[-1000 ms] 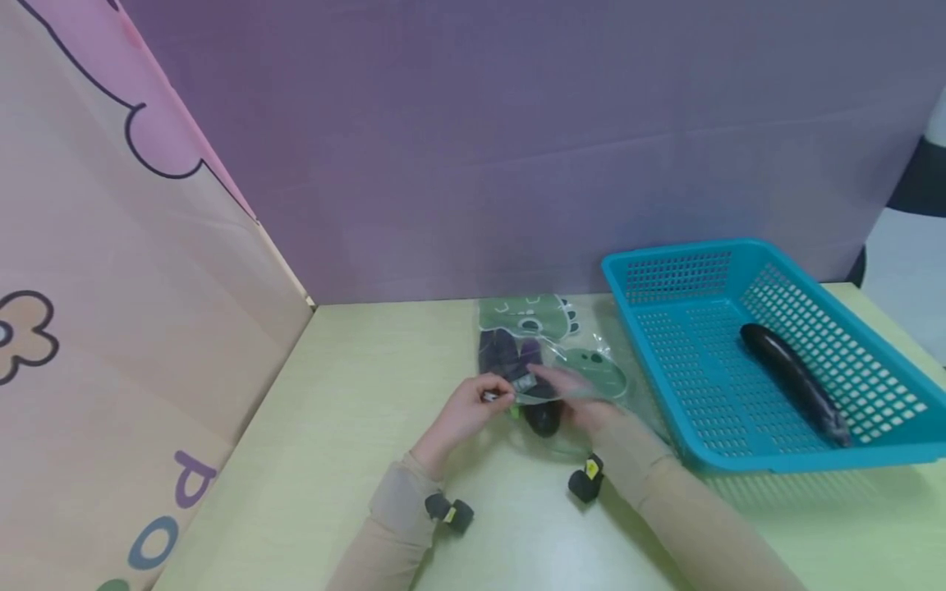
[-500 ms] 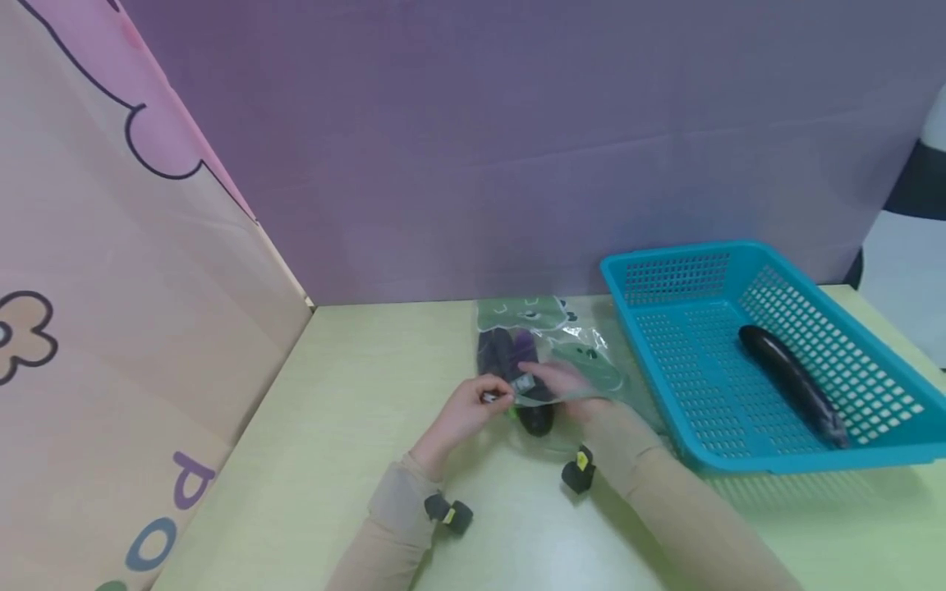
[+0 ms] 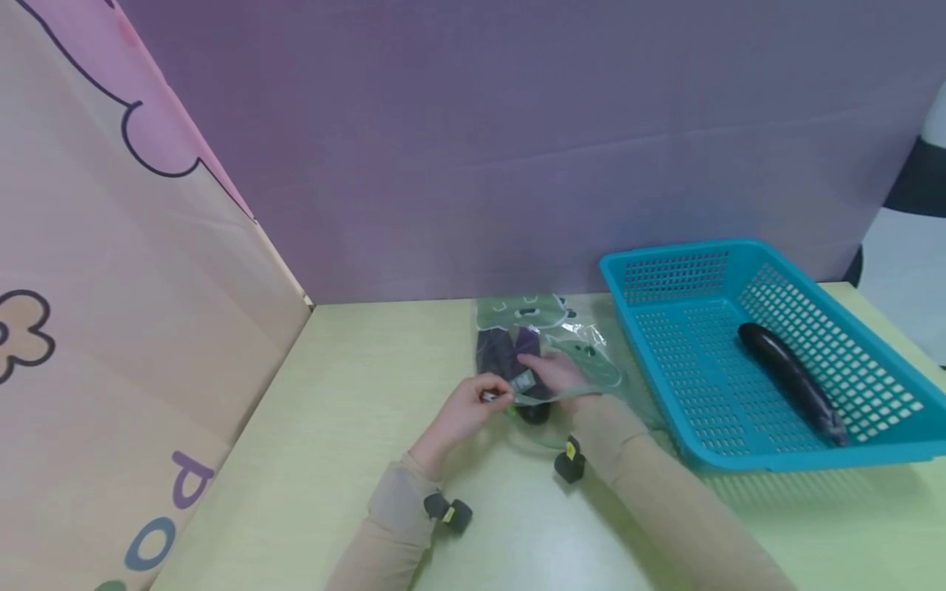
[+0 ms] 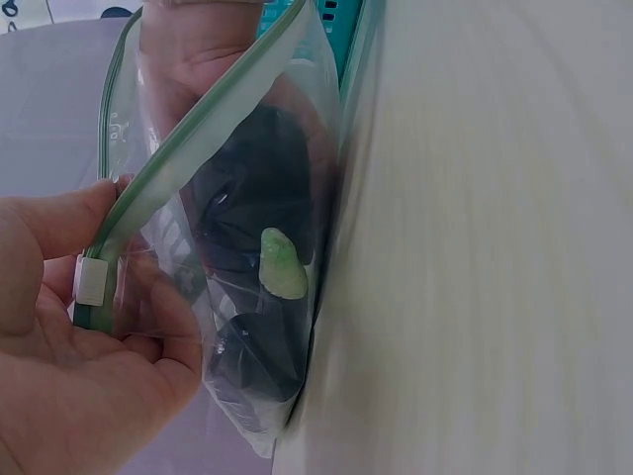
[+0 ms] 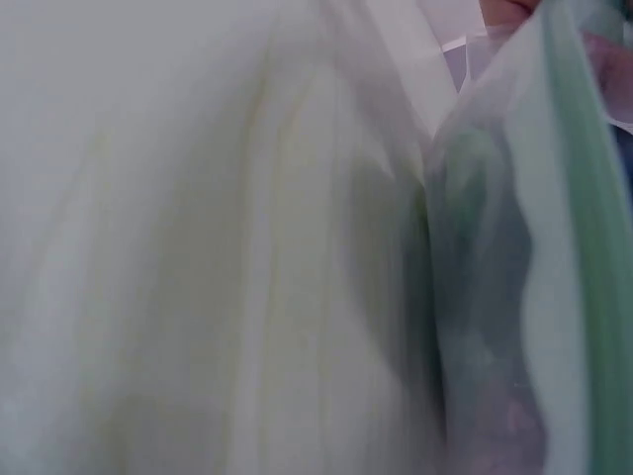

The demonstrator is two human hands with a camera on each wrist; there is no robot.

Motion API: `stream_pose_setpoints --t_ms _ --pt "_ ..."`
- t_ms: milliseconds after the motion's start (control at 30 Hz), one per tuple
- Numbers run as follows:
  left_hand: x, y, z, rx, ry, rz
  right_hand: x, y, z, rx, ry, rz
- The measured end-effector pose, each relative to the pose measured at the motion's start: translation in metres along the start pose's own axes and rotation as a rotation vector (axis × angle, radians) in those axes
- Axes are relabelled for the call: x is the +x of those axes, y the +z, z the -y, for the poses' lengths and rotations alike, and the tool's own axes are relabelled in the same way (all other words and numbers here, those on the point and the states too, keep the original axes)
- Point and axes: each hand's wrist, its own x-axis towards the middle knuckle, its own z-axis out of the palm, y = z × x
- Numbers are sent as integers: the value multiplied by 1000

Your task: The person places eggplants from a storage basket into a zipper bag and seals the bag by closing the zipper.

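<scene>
A clear zip bag (image 3: pixel 594 373) with green cartoon prints lies on the table, its mouth facing me. My left hand (image 3: pixel 458 414) pinches the green-edged mouth by the white slider (image 4: pixel 91 281). Through the mouth reaches my right hand (image 3: pixel 560 373), gripping an eggplant (image 3: pixel 534 414) whose dark rounded end shows below the bag's edge. Beside it in the bag, to the left, lie dark eggplants (image 3: pixel 493 353). In the left wrist view a pale green stub (image 4: pixel 283 264) shows through the plastic. The right wrist view is blurred, with the bag's green seal (image 5: pixel 598 287) along its right side.
To the right stands a blue perforated basket (image 3: pixel 668 402) with one eggplant (image 3: pixel 794 382) in it. A purple cloth panel (image 3: pixel 458 164) rises behind the table (image 3: pixel 355 386), and a printed panel (image 3: pixel 133 287) borders it on the left.
My right hand has moved left and a little deeper into the bag, and the eggplant has shifted the same way. My left hand stays in place at the bag's mouth.
</scene>
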Motion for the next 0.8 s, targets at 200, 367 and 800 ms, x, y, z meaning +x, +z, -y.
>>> stream_pose_setpoints --t_ms 200,367,800 --pt "0 0 -1 5 2 1 3 1 1 -4 11 -2" --pt "0 0 0 9 4 3 0 1 3 -18 11 -14" --pt "-2 -1 -7 4 -13 11 -1 5 10 -98 -15 -70"
